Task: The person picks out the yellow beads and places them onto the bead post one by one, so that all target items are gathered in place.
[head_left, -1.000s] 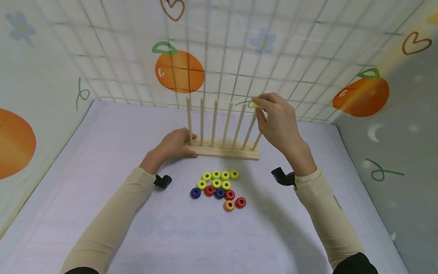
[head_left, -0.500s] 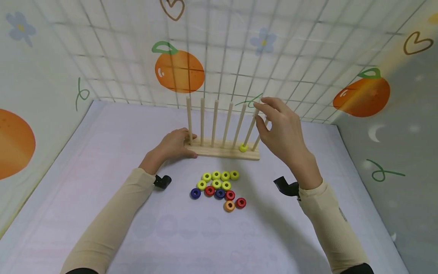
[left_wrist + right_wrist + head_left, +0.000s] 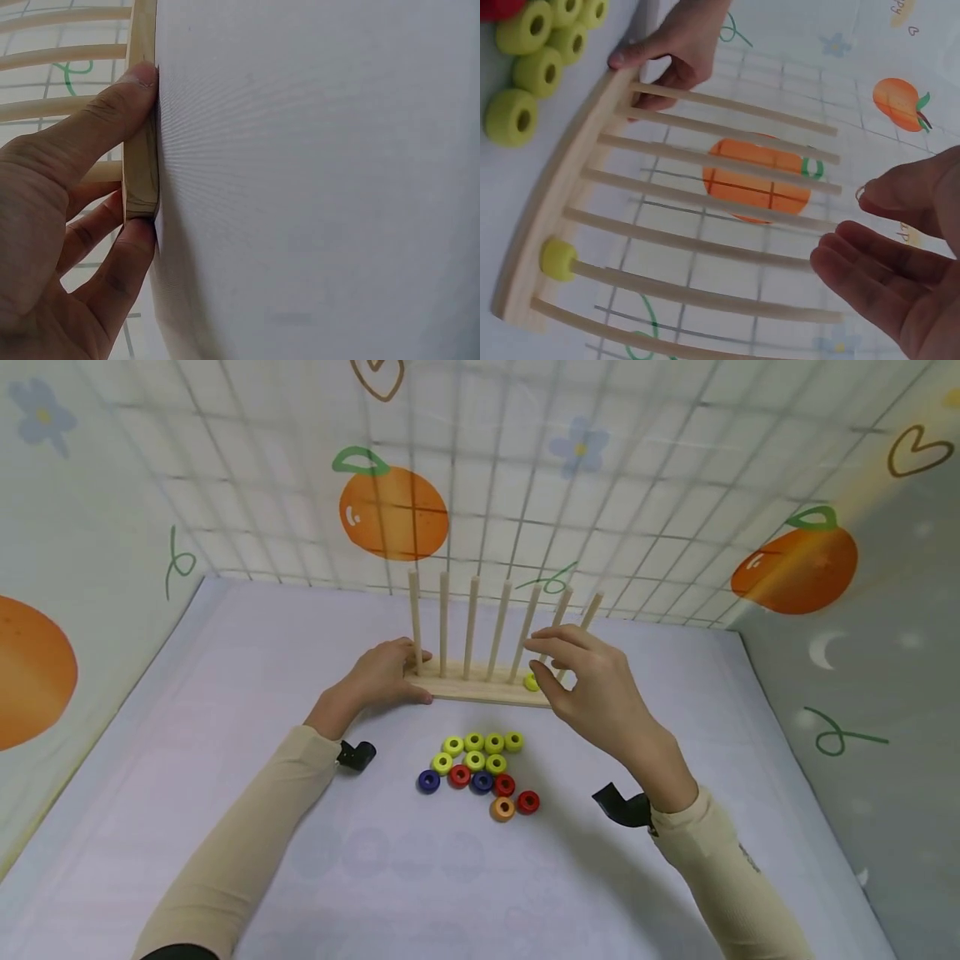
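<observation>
Nearest the wearer, on the white desk [image 3: 375, 893], between and short of both grips: a loose cluster of seven yellow beads [image 3: 474, 767], three red beads [image 3: 528, 809], two blue beads [image 3: 428, 789] and one orange bead [image 3: 502, 817]. Left grip [image 3: 382, 672]: holds the near end of the wooden stand [image 3: 480, 692], thumb on its front edge. Right grip [image 3: 592, 685]: thumb and fingers narrowly parted, at the stand's opposite end. Just past the right fingertips: one yellow bead [image 3: 557, 259] around the foot of the sixth peg [image 3: 559, 610] from the left grip. Beyond both grips: the printed backdrop [image 3: 262, 460]
</observation>
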